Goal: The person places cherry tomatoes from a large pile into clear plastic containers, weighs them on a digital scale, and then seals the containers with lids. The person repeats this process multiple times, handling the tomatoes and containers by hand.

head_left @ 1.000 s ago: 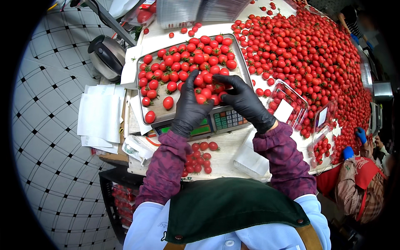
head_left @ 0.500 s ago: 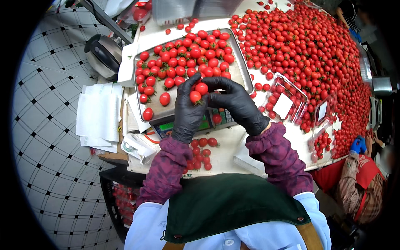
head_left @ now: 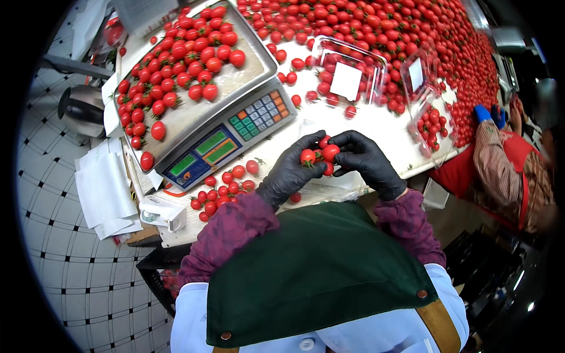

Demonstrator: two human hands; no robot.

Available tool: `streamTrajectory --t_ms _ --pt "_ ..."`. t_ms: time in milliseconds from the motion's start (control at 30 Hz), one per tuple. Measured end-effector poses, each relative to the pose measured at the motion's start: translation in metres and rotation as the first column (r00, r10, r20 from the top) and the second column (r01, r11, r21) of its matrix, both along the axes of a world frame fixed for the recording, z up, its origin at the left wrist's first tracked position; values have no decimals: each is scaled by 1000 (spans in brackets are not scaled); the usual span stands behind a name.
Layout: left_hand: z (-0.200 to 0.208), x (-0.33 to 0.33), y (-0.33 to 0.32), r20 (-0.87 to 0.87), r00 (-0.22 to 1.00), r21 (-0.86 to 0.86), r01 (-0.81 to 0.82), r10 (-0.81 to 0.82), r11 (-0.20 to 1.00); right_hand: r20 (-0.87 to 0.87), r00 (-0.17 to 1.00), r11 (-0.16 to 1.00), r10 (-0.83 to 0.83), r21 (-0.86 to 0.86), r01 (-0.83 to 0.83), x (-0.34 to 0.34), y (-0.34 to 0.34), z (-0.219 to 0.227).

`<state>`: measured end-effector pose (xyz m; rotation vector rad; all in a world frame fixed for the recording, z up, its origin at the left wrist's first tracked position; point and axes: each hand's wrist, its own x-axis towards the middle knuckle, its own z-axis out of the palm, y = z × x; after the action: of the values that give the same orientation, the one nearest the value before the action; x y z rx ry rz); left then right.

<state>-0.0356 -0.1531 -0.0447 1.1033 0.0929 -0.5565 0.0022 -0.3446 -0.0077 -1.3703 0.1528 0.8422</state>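
Note:
My left hand (head_left: 292,171), in a black glove, is curled around several cherry tomatoes (head_left: 308,156) with green stems. Against the same cluster, the gloved fingers of my right hand (head_left: 367,163) pinch a cherry tomato (head_left: 331,152). Both hands meet over the table's front edge, just above my green apron. To their left stands a digital scale (head_left: 226,134) with a metal tray (head_left: 250,63) bearing many cherry tomatoes (head_left: 178,52). A small group of loose tomatoes (head_left: 226,189) lies on the table between the scale and my left sleeve.
A huge heap of tomatoes (head_left: 406,23) covers the far right of the table. Clear plastic boxes (head_left: 376,73) stand before it. White paper sheets (head_left: 106,187) and a kettle (head_left: 82,110) are at the left. A co-worker's blue-gloved hand (head_left: 490,115) is at the right.
Both hands have come away from the scale tray, toward me and to the right, with several tomatoes held between them. The view has turned, so the scale now sits farther left.

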Motion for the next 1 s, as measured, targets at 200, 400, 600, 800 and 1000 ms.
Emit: streamTrajectory --t_ms 200,400,600,800,1000 --pt "-27 -6 -11 428 886 628 -150 -177 764 192 980 963 -56 -248 104 -19 -19 -35" --pt "-14 5 -15 496 790 827 -301 -362 475 616 711 828 339 -554 86 -42 -11 -42" --pt "6 28 -16 286 846 948 -181 -450 263 593 563 652 576 -748 120 -55 -5 -37" --pt "22 2 12 649 684 746 -488 -332 454 598 461 572 656 -792 212 -62 -3 -42" --pt "-21 -75 31 200 895 946 -70 -399 317 535 528 440 660 -844 306 -45 13 -34"
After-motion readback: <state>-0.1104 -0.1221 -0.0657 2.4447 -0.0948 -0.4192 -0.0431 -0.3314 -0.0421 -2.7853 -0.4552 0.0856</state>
